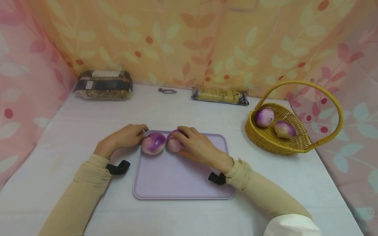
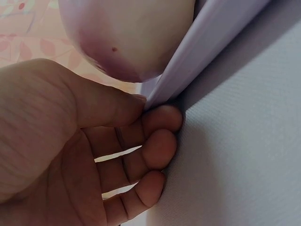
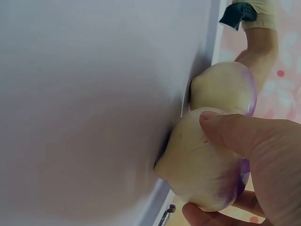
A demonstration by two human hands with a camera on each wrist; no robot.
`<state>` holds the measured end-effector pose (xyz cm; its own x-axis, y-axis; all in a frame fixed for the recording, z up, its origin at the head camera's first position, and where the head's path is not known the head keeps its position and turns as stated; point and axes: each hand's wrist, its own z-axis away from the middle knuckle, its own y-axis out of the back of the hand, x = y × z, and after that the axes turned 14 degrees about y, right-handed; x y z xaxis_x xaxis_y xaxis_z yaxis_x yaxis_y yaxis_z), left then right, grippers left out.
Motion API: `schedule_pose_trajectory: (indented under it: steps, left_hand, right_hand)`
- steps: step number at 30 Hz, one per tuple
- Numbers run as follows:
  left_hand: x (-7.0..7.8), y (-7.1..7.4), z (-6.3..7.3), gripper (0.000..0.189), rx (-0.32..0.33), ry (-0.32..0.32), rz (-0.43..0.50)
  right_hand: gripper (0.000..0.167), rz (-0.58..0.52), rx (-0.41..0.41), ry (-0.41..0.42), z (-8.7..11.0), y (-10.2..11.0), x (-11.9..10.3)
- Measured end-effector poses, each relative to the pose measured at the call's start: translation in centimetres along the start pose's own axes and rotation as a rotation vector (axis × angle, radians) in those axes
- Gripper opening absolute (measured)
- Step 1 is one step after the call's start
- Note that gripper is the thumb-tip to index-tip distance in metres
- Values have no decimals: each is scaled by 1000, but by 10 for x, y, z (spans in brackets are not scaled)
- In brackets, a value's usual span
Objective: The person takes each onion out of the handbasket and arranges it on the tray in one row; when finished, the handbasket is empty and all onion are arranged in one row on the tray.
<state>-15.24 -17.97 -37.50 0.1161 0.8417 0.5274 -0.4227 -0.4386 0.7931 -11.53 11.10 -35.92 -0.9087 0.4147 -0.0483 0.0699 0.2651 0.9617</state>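
Note:
A lilac tray (image 1: 183, 183) lies on the table. My left hand (image 1: 129, 137) pinches its far left corner; in the left wrist view the thumb (image 2: 113, 106) is on the rim and the curled fingers are against its outer side. Beside that hand, a purple-and-white turnip (image 1: 153, 144) sits on the tray. My right hand (image 1: 200, 146) grips a second turnip (image 3: 202, 160), thumb on one side and fingers round the other. This turnip is right of the first, close against it, near the tray's far edge. The hand hides part of it in the head view.
A yellow wicker basket (image 1: 265, 146) with a tall handle stands at the right, holding two turnips (image 1: 264, 117). Along the back lie a dark patterned package (image 1: 103, 86), a small wrapped candy (image 1: 167, 91) and a yellow packet of what looks like noodles (image 1: 220, 95). Patterned curtains enclose the table.

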Motion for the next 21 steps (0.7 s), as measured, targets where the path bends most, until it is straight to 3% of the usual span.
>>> schedule_pose_trajectory:
  steps: [21]
  left_hand:
    - [-2, 0, 0, 27, -2, 2, 5]
  right_hand:
    - [62, 13, -17, -18, -3, 0, -2]
